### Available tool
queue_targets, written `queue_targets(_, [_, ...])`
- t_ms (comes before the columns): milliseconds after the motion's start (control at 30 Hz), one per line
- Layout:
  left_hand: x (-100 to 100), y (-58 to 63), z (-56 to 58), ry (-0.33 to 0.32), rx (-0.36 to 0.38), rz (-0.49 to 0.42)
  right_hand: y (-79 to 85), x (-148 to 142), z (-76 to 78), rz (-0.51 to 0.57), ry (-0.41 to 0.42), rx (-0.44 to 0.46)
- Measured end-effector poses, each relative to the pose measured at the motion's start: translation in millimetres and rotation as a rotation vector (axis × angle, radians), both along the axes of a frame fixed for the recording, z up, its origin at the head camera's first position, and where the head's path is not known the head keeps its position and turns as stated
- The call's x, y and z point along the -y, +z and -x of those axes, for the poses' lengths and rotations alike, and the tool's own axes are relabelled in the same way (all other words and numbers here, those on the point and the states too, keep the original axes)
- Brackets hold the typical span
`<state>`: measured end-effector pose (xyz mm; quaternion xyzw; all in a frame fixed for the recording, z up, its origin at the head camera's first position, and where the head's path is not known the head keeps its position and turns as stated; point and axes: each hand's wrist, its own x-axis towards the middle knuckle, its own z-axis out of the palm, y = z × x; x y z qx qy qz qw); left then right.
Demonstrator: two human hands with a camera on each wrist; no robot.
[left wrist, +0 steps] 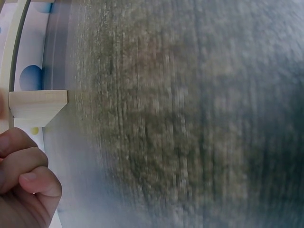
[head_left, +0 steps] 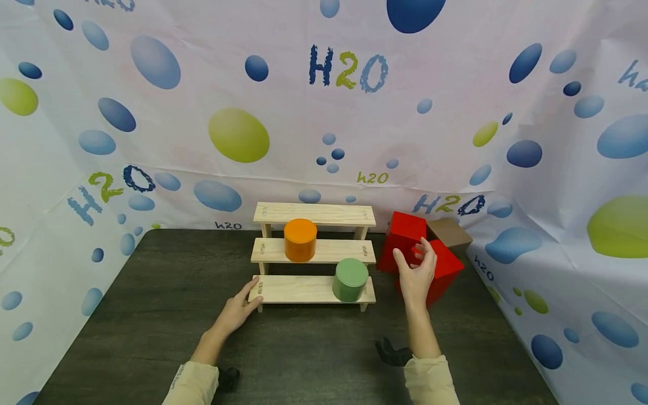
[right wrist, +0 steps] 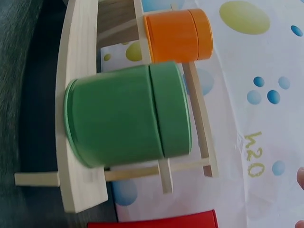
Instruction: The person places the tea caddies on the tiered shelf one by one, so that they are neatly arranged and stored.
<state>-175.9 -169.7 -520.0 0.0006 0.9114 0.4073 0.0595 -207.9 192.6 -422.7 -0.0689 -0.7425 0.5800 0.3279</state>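
Note:
A three-tier wooden shelf (head_left: 298, 288) stands on the dark table. My left hand (head_left: 237, 309) grips the left end of its lowest step, fingers curled by the board's edge (left wrist: 5, 71). On that step, toward the right, sits a green lidded canister (head_left: 350, 280); an orange lidded canister (head_left: 300, 241) is on the middle step. Both the green canister (right wrist: 126, 114) and the orange one (right wrist: 173, 35) show in the right wrist view. My right hand (head_left: 417, 275) is raised right of the shelf, thumb and fingers apart with nothing between them, overlapping red boxes in the head view.
Two red boxes (head_left: 405, 228) stand right of the shelf, with a brown cardboard box (head_left: 450, 233) behind them. A printed sheet (head_left: 304, 112) with H2O lettering and coloured ovals walls the back and sides. The dark wood-grain table (head_left: 314, 349) extends in front.

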Motion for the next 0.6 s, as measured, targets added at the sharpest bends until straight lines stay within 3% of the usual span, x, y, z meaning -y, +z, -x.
queue_targets(367, [0.9, -1.4, 0.7, -0.008, 0.012, -0.002, -12.1, -19.2, -7.5, 0.021, -0.094, 0.085])
queue_targets(600, [-0.1, -2.0, 1.2, 0.002, 0.022, -0.009, -18.1, -24.3, -9.7, 0.023, -0.116, 0.087])
